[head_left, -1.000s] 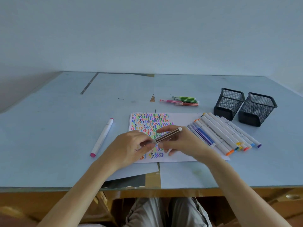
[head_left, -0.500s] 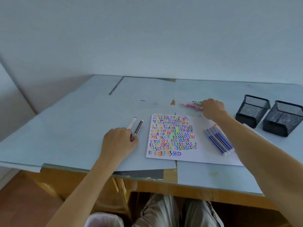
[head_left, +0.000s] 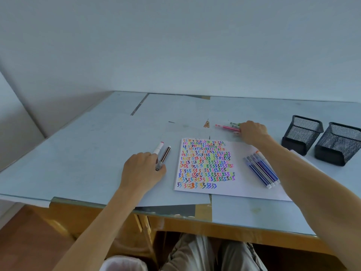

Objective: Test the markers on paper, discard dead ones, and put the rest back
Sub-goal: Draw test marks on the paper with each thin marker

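Coloured "3" scribbles on paper [head_left: 254,184]

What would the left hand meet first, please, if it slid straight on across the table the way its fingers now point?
Likely the two markers just ahead of it: the left hand already touches the brown marker, and the white marker lies beside that. Beyond them, only bare table shows up to the wall.
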